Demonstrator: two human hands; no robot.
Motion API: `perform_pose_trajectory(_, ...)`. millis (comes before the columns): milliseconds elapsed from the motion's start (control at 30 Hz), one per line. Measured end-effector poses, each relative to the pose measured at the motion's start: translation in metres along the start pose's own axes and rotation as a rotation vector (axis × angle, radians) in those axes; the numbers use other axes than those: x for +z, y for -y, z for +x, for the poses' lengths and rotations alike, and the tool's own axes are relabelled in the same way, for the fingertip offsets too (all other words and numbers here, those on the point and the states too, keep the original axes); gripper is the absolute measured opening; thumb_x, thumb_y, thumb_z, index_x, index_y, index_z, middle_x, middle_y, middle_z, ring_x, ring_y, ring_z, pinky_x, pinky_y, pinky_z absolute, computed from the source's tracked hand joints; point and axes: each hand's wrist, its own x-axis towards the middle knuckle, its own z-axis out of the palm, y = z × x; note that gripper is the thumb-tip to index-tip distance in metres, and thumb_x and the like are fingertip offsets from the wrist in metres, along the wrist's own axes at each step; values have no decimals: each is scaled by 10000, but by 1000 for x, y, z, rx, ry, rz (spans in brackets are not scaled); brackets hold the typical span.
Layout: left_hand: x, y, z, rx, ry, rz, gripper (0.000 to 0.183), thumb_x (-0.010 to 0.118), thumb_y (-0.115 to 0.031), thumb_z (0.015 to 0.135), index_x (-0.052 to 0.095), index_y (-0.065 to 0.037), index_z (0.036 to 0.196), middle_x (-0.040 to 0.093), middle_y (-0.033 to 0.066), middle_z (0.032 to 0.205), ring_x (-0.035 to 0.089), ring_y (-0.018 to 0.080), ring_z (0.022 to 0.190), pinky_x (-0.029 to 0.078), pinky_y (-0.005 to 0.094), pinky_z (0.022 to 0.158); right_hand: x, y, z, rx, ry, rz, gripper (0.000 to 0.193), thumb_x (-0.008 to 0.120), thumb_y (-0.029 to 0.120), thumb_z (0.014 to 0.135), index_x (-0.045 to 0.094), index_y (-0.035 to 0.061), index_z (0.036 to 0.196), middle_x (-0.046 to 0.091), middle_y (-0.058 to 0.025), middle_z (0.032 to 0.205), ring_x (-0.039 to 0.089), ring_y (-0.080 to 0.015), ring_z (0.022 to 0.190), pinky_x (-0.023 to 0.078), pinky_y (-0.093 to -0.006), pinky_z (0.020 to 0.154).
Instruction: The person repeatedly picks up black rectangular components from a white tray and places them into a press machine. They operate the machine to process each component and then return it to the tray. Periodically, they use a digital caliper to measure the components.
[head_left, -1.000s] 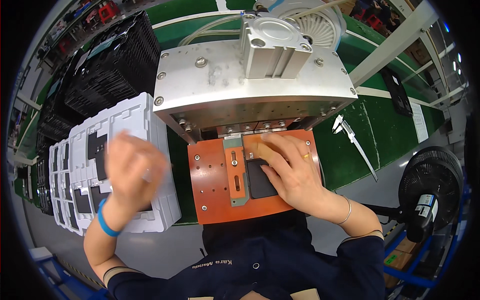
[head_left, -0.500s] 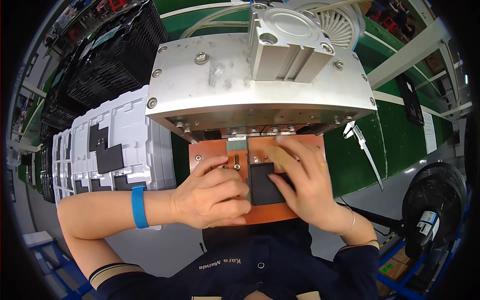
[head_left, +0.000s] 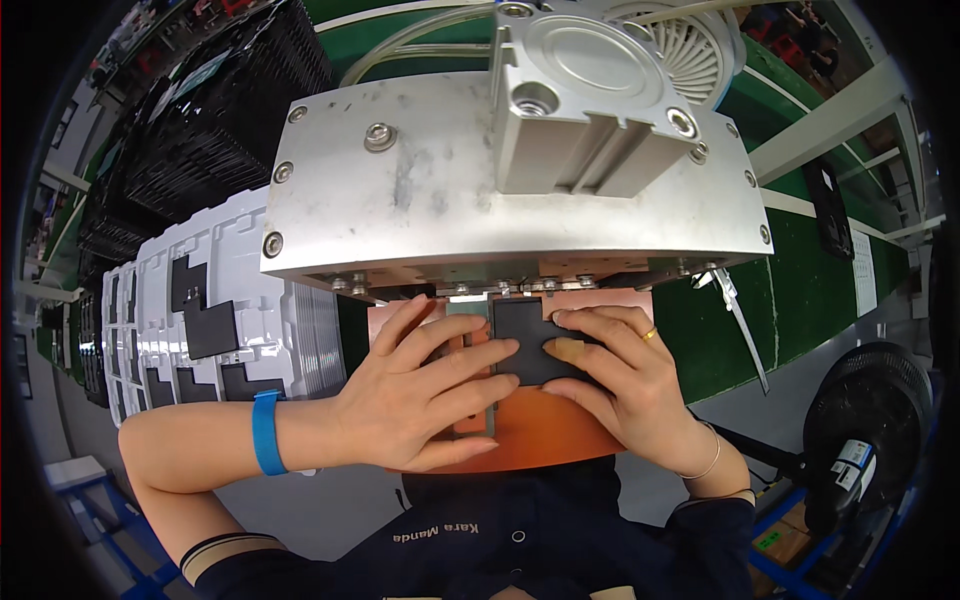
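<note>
A flat black plate [head_left: 516, 335] lies over the orange base [head_left: 545, 430] of a metal press [head_left: 450, 215], close under its front edge. My left hand [head_left: 405, 390] is spread, its index and middle fingertips touching the plate's left side. Bent fingers of my right hand [head_left: 635, 375] hold the plate's right side, the thumb by its lower corner. They cover the right end of the plate. A green-grey strip with slotted orange pieces [head_left: 470, 420] shows partly beneath my left fingers.
At the left stands a stack of white plastic trays [head_left: 265, 240] with black stepped plates [head_left: 212, 328] in the top one. Behind it rise stacked black trays [head_left: 220, 130]. A caliper [head_left: 738, 315] lies right of the press; a black fan [head_left: 865, 440] stands lower right.
The black plate has moved away from me, toward the press. My left fingers have spread out and reached onto its left side. My right fingers have come down on its right side.
</note>
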Motion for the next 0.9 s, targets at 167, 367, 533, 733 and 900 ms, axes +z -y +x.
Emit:
perform_pose_trajectory(167,-3,-1,0,-33,32,2,499,621,-494,868,653,-147,1226,545,62,1408,458,317,1285,185,570,1152,1,-3,6,-5,-15,17,331,808,174,718,704,39,1001,649,-100,1172,588,-284,1022,503,-370,865)
perform_pose_trajectory(367,-2,0,-1,-32,47,6,519,615,-501,864,661,-163,1255,552,45,1409,464,317,1268,210,558,1141,1,-3,7,1,-2,28,331,817,193,713,711,46,990,659,-91,1169,593,-275,1028,507,-367,861)
perform_pose_trajectory(533,-3,0,1,-22,51,24,526,621,-507,852,670,-178,1260,570,35,1395,479,312,1241,268,521,1102,-1,-6,9,-4,14,28,328,819,205,709,712,49,977,663,-82,1163,593,-260,1031,503,-357,866)
perform_pose_trajectory(733,-5,0,4,-21,38,-37,535,642,-463,867,629,-134,1289,542,50,1405,467,283,1273,376,446,968,-1,-6,9,-2,25,17,314,821,217,706,714,61,956,668,-71,1152,591,-233,1004,491,-333,844)
perform_pose_trajectory(900,-3,0,4,-13,38,22,526,633,-511,850,671,-173,1252,585,30,1369,490,306,1225,361,432,959,-1,-6,8,12,29,11,304,824,222,704,713,66,940,669,-69,1148,590,-230,984,482,-337,828)
